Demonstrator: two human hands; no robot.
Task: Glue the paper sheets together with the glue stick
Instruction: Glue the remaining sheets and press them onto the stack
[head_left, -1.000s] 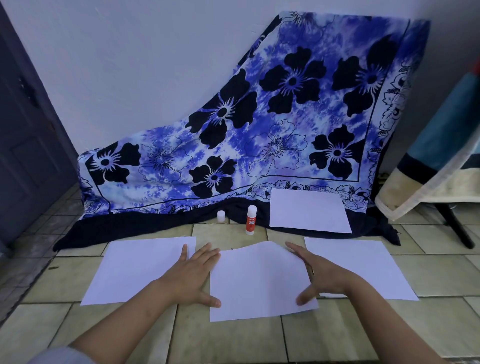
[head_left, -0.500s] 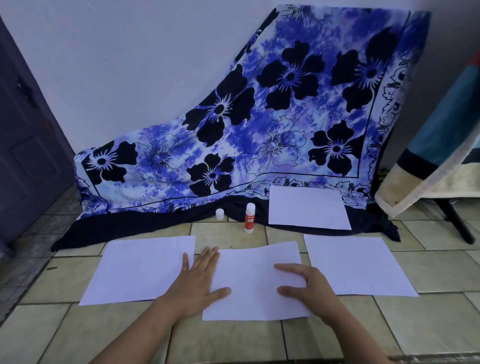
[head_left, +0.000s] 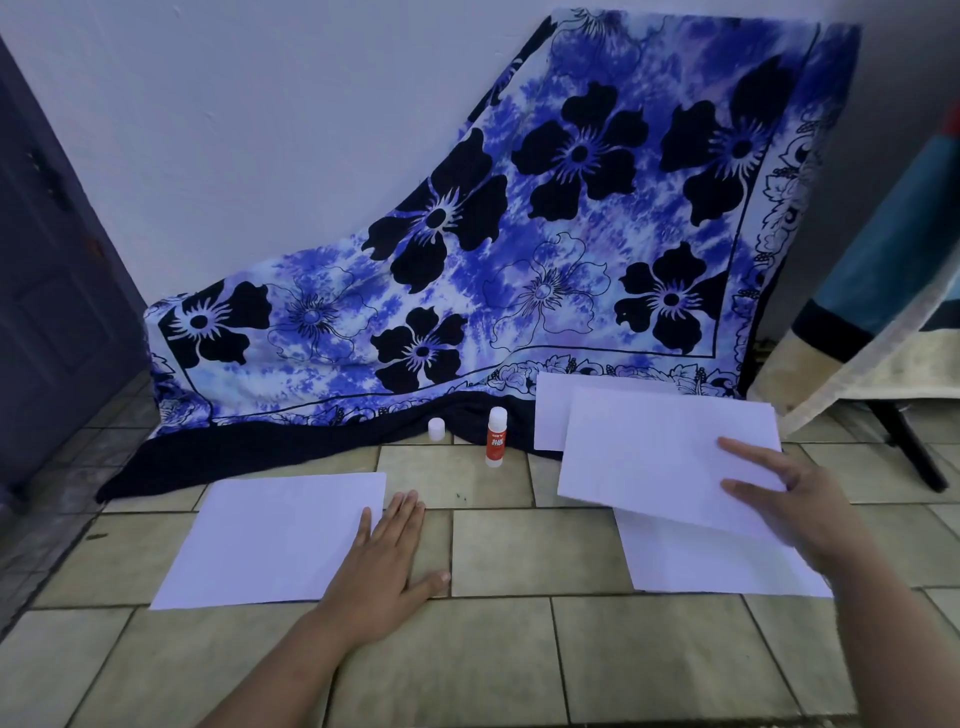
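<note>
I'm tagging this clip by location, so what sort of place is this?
Most likely a room in a home: paper sheets and a glue stick sit on a tiled floor, a floral cloth hangs against a plain wall, and a door stands at left.

Dim, cool bluish indoor light, soft & even, source unclear. Shadows weak, e.g. under sheet (head_left: 660, 457) in right hand (head_left: 800, 504). Wide-angle lens bends door (head_left: 47, 291) & floor (head_left: 519, 665) at edges. Pic slightly soft, corners blurrier.
</note>
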